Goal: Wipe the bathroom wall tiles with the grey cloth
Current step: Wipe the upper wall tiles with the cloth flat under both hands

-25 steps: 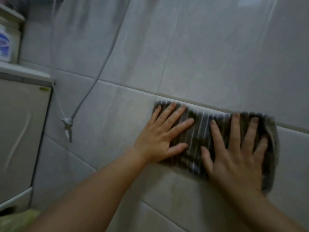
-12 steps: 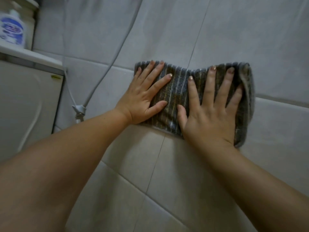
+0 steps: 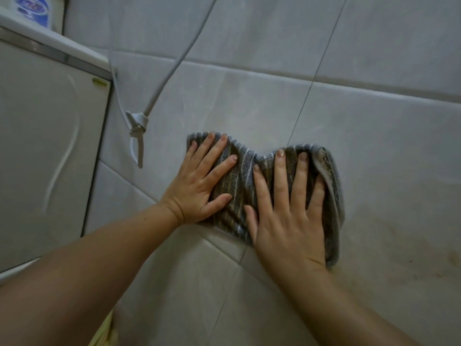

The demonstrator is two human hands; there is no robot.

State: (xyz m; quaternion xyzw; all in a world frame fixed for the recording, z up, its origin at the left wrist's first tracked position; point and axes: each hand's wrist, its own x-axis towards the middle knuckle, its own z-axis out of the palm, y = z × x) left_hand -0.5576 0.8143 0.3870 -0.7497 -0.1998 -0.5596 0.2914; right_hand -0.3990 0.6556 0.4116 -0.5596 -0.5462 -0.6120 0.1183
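Observation:
A grey striped cloth (image 3: 239, 181) lies flat against the pale grey wall tiles (image 3: 374, 146), bunched a little in its middle. My left hand (image 3: 199, 188) presses on the cloth's left part with fingers spread and straight. My right hand (image 3: 287, 213) presses on its right part, fingers straight and pointing up. The cloth's right edge (image 3: 334, 196) is folded over beside my little finger. Much of the cloth is hidden under both palms.
A white cabinet (image 3: 45, 146) stands at the left, with a blue-labelled bottle (image 3: 32, 10) on its top. A grey cord (image 3: 174, 63) hangs down the wall to a knot (image 3: 137, 123) just left of my left hand. Brownish marks show on the tile at lower right (image 3: 411, 250).
Both hands slid the cloth over the tiles, up the wall and then back down across a grout line. The cloth has bunched more in the middle. The view shifted too.

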